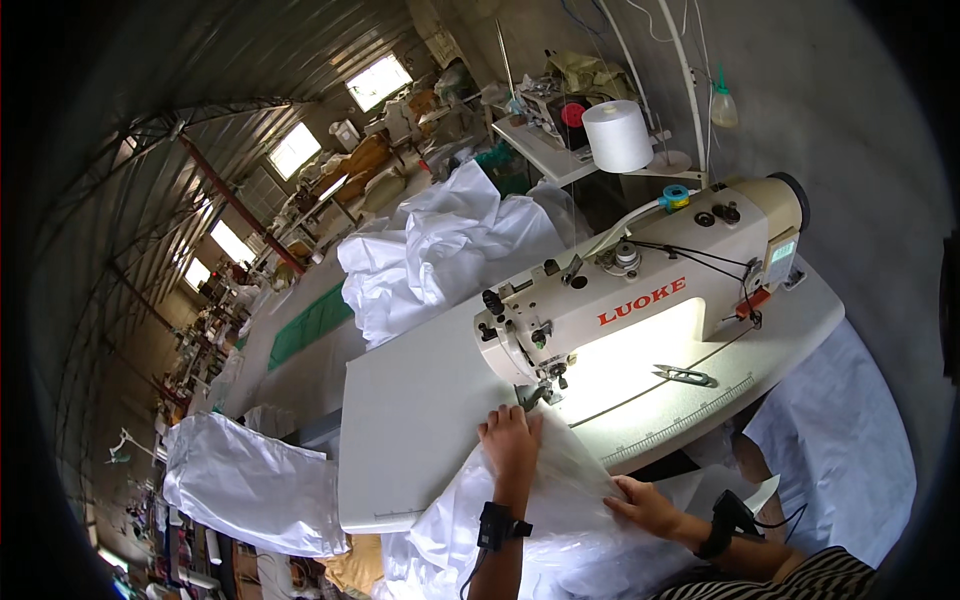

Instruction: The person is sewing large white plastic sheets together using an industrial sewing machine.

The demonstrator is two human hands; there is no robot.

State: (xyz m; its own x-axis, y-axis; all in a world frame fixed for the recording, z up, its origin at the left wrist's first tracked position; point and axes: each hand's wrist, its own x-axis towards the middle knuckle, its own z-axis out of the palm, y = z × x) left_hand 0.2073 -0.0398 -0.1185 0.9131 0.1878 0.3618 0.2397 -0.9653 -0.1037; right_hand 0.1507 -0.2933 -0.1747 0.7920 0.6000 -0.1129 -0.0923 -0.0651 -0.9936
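A white sewing machine (pixel 640 290) stands on its pale table, its lamp lighting the work area under the arm. Sheer white fabric (pixel 570 470) runs from the presser foot (pixel 540 393) down over the table's front edge toward my lap. My left hand (pixel 512 442) is just in front of the foot, its curled fingers pressing on the fabric. Lower and to the right, my right hand (pixel 645 507) pinches the fabric's right side between thumb and fingers. Thread snips (pixel 685 376) lie on the lit table, right of the foot.
Crumpled white fabric (pixel 440 250) is heaped behind the machine. More white cloth hangs at the table's left end (pixel 250 485) and at the right (pixel 845 440). A thread cone (pixel 617 137) stands above the machine, and an oil bottle (pixel 723 105) hangs by the wall.
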